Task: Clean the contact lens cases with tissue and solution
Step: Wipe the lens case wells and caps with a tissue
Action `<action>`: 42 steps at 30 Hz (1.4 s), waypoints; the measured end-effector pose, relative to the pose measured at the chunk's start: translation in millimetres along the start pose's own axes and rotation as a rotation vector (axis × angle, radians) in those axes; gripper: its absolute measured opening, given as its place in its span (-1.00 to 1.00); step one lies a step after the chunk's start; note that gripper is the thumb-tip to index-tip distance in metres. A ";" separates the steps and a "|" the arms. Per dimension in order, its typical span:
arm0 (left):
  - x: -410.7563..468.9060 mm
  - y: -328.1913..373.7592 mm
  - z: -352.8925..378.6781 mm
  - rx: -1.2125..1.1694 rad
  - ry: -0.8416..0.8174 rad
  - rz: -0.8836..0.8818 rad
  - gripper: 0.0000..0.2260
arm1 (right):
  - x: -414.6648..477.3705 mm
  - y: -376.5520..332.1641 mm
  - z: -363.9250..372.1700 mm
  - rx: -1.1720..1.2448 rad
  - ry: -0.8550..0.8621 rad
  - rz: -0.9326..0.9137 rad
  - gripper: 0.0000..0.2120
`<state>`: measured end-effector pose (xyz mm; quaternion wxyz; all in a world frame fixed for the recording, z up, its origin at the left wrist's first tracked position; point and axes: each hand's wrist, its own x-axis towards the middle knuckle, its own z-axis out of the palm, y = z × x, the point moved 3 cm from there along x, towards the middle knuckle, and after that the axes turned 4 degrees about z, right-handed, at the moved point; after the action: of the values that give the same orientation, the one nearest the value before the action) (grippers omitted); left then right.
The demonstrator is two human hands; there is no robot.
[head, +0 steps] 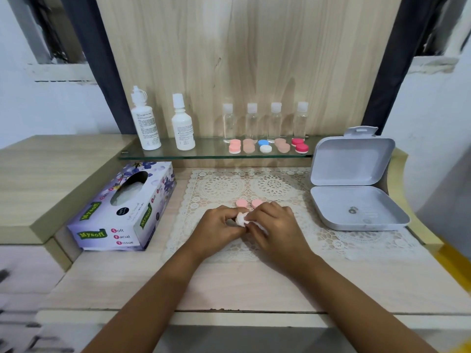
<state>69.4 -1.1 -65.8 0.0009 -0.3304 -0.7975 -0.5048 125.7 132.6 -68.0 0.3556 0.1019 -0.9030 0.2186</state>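
Over the lace mat my left hand and my right hand meet, both pinching a small wad of white tissue. Whatever the tissue wraps is hidden by my fingers. Two pink lens case caps lie on the mat just beyond my fingers. Several more lens cases sit on the glass shelf: pink, tan, blue and white, tan, red. Two white solution bottles stand at the shelf's left.
A purple tissue box lies left of the mat. An open grey plastic box stands at the right, small bits inside. Several clear travel bottles line the back of the shelf. A raised wooden ledge is at far left.
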 end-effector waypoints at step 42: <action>7.9 -19.8 2.8 0.206 0.032 -0.075 -0.66 | 4.1 24.4 -9.9 0.311 -0.133 0.375 -0.83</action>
<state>53.6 -0.1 -80.4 0.0286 -0.2905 -0.8569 -0.4248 120.4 158.7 -66.6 0.2286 0.0005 -0.8830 0.4098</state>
